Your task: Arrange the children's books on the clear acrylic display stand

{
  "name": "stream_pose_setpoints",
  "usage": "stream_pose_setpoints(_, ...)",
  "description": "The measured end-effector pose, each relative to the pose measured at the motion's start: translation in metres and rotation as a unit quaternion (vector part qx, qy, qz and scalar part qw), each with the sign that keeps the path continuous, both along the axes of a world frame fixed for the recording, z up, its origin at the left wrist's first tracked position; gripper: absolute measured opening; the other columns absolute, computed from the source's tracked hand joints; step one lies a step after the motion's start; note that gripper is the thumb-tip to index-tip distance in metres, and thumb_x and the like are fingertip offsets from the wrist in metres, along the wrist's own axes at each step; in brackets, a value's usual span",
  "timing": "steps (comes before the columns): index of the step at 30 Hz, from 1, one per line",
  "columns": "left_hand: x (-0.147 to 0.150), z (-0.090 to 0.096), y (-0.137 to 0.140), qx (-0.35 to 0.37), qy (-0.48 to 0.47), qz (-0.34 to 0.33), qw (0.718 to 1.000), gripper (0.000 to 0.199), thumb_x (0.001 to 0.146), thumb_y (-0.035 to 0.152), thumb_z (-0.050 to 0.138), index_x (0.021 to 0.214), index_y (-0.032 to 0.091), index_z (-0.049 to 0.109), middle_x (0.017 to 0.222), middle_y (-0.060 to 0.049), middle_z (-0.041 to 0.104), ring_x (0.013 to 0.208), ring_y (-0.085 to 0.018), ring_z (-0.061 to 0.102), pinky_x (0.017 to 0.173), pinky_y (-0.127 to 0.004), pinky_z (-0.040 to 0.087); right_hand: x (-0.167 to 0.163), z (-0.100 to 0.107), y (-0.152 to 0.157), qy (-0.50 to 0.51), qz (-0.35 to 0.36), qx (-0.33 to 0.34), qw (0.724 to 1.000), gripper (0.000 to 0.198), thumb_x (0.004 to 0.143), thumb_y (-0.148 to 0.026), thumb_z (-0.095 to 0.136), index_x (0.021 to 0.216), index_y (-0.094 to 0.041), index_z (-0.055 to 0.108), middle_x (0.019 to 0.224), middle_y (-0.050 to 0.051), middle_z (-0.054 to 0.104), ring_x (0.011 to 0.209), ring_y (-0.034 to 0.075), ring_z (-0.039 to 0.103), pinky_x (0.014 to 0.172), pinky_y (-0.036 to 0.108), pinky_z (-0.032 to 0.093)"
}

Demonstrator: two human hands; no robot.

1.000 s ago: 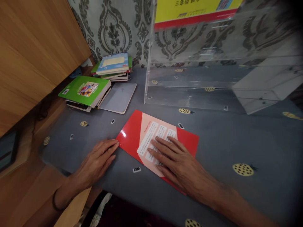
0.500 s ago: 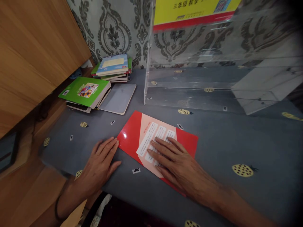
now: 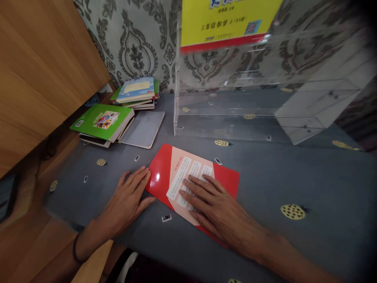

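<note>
On the blue-grey bench [image 3: 259,181], a red booklet [image 3: 159,169] lies flat under the right hand [image 3: 220,208], the left hand [image 3: 125,202] at its left edge.
Small print fills the booklet's white panels [image 3: 179,179], too fine to read and partly covered by the right hand; that grip is spread flat, clasping nothing, and the left grip is likewise unclenched, thumb held apart from the fingers. Just below the booklet, a printed tag [image 3: 166,218] reads OBEY. Behind, a yellow cover [image 3: 218,27] at the clear rack [image 3: 176,98] carries blurred Chinese characters and a QR code [image 3: 252,27], its top cut off by the frame. The green book [image 3: 86,118] shows a barcode [image 3: 79,123]; the books beneath it are mostly hidden. A dark device [image 3: 6,196] is cropped at the left.
</note>
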State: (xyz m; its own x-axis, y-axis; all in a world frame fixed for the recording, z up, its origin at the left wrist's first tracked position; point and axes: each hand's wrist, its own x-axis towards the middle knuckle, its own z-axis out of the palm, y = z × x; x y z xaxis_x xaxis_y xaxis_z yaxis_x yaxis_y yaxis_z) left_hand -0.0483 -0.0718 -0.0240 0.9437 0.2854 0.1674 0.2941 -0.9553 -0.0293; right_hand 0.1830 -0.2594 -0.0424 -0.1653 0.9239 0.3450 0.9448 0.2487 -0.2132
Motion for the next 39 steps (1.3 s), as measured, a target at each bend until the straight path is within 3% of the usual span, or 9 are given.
stream_pose_setpoints(26, 0.09, 0.009, 0.038, 0.009, 0.012, -0.047, 0.999, 0.063, 0.104, 0.055, 0.03, 0.139, 0.007, 0.05, 0.146, -0.02, 0.053, 0.138, -0.029, 0.047, 0.112, -0.046, 0.04, 0.001, 0.01, -0.002, 0.009, 0.003, -0.04, 0.999, 0.039, 0.102, -0.031, 0.05, 0.139, -0.022, 0.057, 0.146, 0.009, 0.057, 0.138, 0.027, 0.049, 0.115, 0.054, 0.039)
stream_pose_setpoints(39, 0.103, 0.004, 0.039, 0.016, -0.003, -0.041, 0.999, 0.055, 0.104, 0.049, 0.031, 0.136, 0.009, 0.052, 0.142, -0.019, 0.056, 0.136, -0.03, 0.049, 0.11, -0.049, 0.042, 0.0, 0.014, -0.003, 0.011, 0.002, -0.026, 1.0, 0.035, 0.102, -0.03, 0.049, 0.133, -0.02, 0.06, 0.142, 0.008, 0.061, 0.136, 0.025, 0.052, 0.115, 0.052, 0.04)
